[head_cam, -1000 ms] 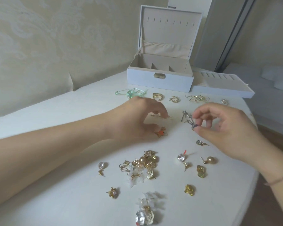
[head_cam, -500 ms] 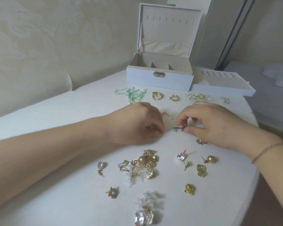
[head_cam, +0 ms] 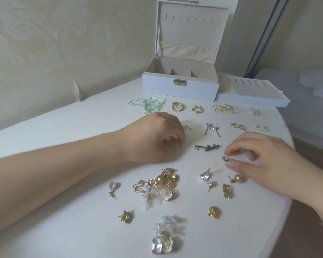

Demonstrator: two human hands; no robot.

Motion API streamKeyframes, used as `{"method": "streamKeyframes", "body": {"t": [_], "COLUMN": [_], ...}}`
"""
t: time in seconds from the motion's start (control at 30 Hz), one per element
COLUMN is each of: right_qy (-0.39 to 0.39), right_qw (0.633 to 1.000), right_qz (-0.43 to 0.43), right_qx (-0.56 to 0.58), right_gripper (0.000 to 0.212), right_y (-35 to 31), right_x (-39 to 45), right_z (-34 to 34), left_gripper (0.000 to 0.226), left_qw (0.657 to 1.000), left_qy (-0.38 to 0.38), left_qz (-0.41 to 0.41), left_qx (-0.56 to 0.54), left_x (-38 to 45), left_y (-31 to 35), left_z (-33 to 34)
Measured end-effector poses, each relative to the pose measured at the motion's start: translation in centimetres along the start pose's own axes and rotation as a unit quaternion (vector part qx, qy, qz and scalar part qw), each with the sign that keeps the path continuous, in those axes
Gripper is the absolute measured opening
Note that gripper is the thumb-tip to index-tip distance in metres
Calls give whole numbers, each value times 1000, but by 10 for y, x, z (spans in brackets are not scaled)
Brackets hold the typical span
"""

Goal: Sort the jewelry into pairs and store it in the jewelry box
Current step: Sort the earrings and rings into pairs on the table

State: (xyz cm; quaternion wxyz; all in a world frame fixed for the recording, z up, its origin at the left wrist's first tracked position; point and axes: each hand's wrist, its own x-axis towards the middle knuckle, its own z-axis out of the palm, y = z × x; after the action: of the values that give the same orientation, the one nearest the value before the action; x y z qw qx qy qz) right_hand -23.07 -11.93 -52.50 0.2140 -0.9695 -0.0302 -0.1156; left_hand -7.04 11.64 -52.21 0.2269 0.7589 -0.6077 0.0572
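Pinching a small gold ring earring [head_cam: 225, 158], the right hand [head_cam: 265, 157] has pulled back toward five o'clock, leaving the purple-beaded pair [head_cam: 207, 146] lying flat. The left hand [head_cam: 153, 137] stays curled; whether it holds anything I cannot tell. At twelve o'clock, the white jewelry box [head_cam: 180, 88] stands open.

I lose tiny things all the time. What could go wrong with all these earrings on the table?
The right hand pinches a tiny gold earring by its fingertips; it might slip. The tangled pile could hide matching pieces. The pearl earrings sit near the table's edge and might get knocked off.
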Motion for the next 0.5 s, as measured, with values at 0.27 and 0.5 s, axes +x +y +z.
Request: {"method": "streamKeyframes", "body": {"t": [0.27,0.5], "right_qy": [55,-8], "right_qw": [998,998], "right_qz": [-11,-53], "right_qx": [10,39], "right_gripper": [19,14], "right_y": [-9,-27], "right_x": [-22,-33], "right_z": [-4,2], "left_gripper": [12,11], "left_qw": [994,950], "left_qy": [-109,-310], "left_qz": [13,2], "left_qx": [-5,-36], "left_x": [0,-4], "left_y": [14,33], "left_z": [-38,-50]}}
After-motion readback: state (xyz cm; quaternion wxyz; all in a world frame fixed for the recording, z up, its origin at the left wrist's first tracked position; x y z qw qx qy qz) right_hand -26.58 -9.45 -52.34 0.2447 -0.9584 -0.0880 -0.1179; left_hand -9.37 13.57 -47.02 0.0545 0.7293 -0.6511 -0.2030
